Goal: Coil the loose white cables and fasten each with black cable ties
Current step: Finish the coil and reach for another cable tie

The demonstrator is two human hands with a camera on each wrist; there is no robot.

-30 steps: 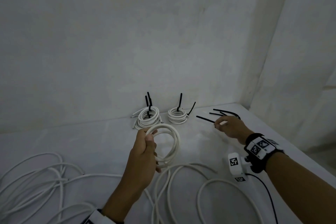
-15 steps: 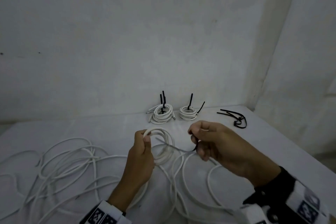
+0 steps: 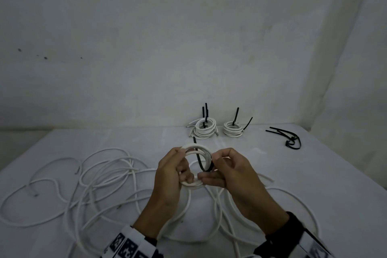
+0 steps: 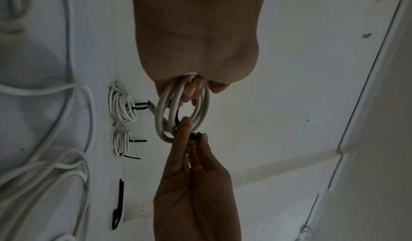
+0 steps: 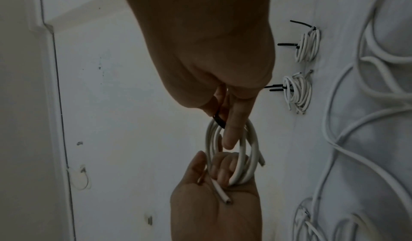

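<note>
My left hand point(image 3: 170, 174) gripped the white coil point(image 3: 196, 166) above the surface point(image 3: 314, 174), fingers curled through its ring. My right hand point(image 3: 232, 176) pinched the black cable tie point(image 3: 199, 158) looped over the coil's right side. Beyond the coil, two tied coils point(image 3: 217, 129) sat at the surface's far edge; loose cables point(image 3: 94, 182) sprawled left, spare ties point(image 3: 290, 137) right, bare surface between

Dim and grey-blue throughout, softly and evenly lit with only faint shadows under the loose white cables point(image 3: 109, 174) on the table point(image 3: 261, 165), grainy and slightly soft, darker still in both wrist views, with straight wall edges bowed toward the frame borders.
</note>
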